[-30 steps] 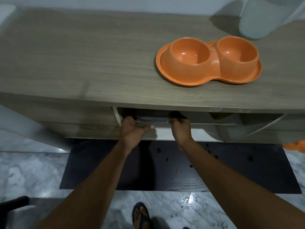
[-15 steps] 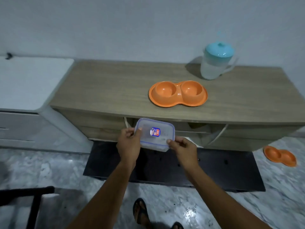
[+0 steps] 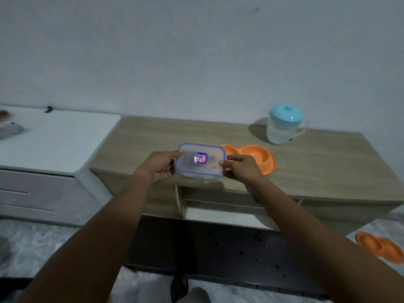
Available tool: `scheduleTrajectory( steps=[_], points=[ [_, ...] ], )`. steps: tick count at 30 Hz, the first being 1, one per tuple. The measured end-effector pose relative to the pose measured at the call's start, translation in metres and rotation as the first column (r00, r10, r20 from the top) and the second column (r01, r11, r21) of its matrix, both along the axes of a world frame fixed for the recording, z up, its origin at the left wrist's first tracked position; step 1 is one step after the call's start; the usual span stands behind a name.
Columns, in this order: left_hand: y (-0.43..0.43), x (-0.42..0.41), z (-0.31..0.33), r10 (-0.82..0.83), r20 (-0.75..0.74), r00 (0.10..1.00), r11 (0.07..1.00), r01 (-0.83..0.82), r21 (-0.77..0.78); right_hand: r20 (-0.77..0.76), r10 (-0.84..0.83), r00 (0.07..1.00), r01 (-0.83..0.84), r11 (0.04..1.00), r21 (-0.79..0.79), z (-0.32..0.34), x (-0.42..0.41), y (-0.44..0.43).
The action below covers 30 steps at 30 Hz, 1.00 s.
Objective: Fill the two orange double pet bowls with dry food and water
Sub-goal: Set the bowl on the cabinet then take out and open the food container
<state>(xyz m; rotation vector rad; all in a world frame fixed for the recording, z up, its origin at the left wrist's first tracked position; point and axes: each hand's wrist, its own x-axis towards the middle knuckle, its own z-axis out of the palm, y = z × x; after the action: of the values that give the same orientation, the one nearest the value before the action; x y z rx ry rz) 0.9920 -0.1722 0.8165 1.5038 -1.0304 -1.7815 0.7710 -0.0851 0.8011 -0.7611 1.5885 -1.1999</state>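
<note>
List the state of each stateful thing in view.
food container, lid on, held between both hands.
left hand, grips the container's left side.
right hand, grips its right side.
double bowl, on cabinet, upright, visible well empty.
second double bowl, on floor, contents unclear.
pitcher, upright, lid on.

Wood-grain sideboard (image 3: 153,136) against a plain grey wall (image 3: 196,51), open shelf under its top. White drawer unit (image 3: 54,145) just beside it, left; small dark object (image 3: 48,109) at its back edge. Black mat (image 3: 218,248) with dark specks lies on marble floor (image 3: 43,243).
</note>
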Motion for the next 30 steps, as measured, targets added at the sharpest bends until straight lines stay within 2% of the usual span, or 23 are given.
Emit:
scheduleTrajectory(
  steps=[4,8,13,18,23,30],
  points=[
    [-0.070,0.016,-0.013,-0.049,0.021,0.999,0.994,0.046,0.104,0.010,0.051,0.999,-0.051,0.997,0.063,-0.006,0.005,-0.066],
    [-0.137,0.026,-0.040,-0.044,0.024,0.999,0.992,0.041,0.117,-0.046,0.113,0.992,-0.106,0.985,0.135,-0.014,0.013,-0.136],
    [-0.195,0.019,-0.076,-0.076,-0.009,0.997,0.991,0.077,0.109,-0.224,0.143,0.964,-0.082,0.962,0.262,-0.035,0.012,-0.204],
    [-0.217,0.012,-0.098,-0.156,0.011,0.988,0.986,0.155,0.055,-0.345,0.244,0.906,-0.090,0.909,0.407,-0.051,0.011,-0.229],
    [-0.228,0.013,-0.104,-0.202,-0.004,0.979,0.979,0.202,0.013,-0.316,0.211,0.925,-0.068,0.911,0.407,-0.054,0.005,-0.237],
    [-0.229,0.010,-0.109,-0.198,-0.135,0.971,0.977,0.206,0.054,-0.161,0.122,0.979,-0.046,0.909,0.415,-0.056,0.008,-0.235]
  ],
)
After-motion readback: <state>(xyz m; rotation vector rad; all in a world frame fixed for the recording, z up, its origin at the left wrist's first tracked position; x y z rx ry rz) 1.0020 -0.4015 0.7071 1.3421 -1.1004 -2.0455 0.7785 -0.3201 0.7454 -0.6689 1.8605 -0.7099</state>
